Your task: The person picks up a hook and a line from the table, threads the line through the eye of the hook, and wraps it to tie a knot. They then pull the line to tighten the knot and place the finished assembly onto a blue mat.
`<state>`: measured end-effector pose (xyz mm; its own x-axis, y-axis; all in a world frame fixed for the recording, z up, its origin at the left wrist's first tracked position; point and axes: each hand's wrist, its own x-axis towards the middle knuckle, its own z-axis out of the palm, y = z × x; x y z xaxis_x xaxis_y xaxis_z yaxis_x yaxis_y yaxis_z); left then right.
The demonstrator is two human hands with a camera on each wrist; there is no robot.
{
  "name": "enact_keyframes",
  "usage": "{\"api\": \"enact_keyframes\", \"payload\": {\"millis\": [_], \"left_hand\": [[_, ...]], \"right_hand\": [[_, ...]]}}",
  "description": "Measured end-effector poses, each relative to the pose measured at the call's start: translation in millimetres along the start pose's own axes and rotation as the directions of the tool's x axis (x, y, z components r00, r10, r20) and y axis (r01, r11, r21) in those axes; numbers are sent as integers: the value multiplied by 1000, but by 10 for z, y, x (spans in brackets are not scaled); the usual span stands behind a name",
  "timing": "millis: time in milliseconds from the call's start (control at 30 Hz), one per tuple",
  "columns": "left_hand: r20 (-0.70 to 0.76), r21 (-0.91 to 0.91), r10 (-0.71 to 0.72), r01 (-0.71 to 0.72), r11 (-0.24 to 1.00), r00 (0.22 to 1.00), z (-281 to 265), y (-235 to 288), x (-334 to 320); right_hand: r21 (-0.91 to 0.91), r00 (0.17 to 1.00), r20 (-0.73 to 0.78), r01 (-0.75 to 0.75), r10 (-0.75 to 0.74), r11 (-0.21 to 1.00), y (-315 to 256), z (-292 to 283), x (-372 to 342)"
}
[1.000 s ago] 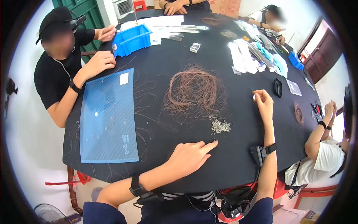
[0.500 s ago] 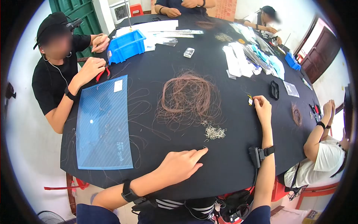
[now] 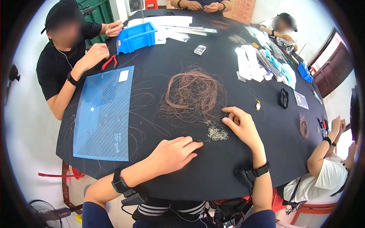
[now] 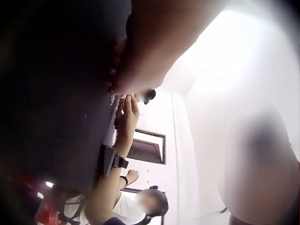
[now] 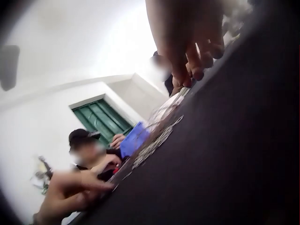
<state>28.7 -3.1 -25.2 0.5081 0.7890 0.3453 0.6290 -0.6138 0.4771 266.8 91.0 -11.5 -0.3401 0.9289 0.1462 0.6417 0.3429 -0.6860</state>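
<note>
My left hand lies low on the black table with its index finger stretched out. That fingertip touches down beside a loose fishhook, just left of a pile of silvery fishhooks. My right hand reaches in from the right, index finger and thumb spread apart, at the right edge of a loose coil of thin brown line. Nothing shows between those fingers. Seen from the right wrist, the fingers hang loosely bent over the tabletop. Right of the coil lies a small yellow-and-white piece.
A blue file bag with thin strands around it lies left. Beyond are red-handled pliers, a blue bin and a small box. White strips and a black tray occupy the right. Other people sit around the table.
My right hand has let go of the yellow-and-white piece and moved left to the coil and hook pile. The left hand stays beside the hooks, index finger still extended.
</note>
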Motion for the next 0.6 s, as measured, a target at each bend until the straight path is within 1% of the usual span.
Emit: {"api": "enact_keyframes", "payload": {"millis": [100, 200, 233, 267, 333, 367, 400, 433, 467, 567, 600], "left_hand": [[31, 56, 68, -70, 996, 997, -23, 2, 2], [62, 51, 69, -73, 996, 996, -32, -3, -10], [48, 44, 81, -83, 996, 996, -21, -5, -14], [33, 42, 91, -92, 995, 995, 0, -15, -25], [16, 46, 88, -89, 995, 996, 6, -24, -41], [12, 47, 78, -78, 996, 997, 13, -18, -39], [7, 45, 68, -68, 997, 998, 28, -12, -38], [-38, 53, 76, -74, 996, 996, 62, -24, -47], [-24, 55, 76, -74, 996, 997, 68, -34, -50], [9, 50, 69, -69, 996, 998, 58, -41, -53], [16, 43, 63, -64, 997, 998, 47, -28, -55]], "right_hand": [[61, 999, -45, -10, 13, 998, -60, 91, 12], [230, 980, -197, 57, -11, 972, 62, 173, 52], [280, 971, -241, 60, 9, 958, 83, 173, 61], [284, 961, -276, 72, 10, 956, 95, 164, 70], [333, 949, -314, 72, 39, 940, 107, 136, 75], [331, 950, -309, 74, 34, 941, 149, 113, 72], [370, 953, -297, 50, 67, 928, 99, 88, 63], [410, 965, -243, 10, 99, 912, 121, 69, 55], [447, 974, -186, -32, 128, 894, 136, 55, 50], [354, 993, -119, 26, 17, 935, 122, 154, 56], [357, 996, -88, 37, -6, 933, 107, 187, 47]]}}
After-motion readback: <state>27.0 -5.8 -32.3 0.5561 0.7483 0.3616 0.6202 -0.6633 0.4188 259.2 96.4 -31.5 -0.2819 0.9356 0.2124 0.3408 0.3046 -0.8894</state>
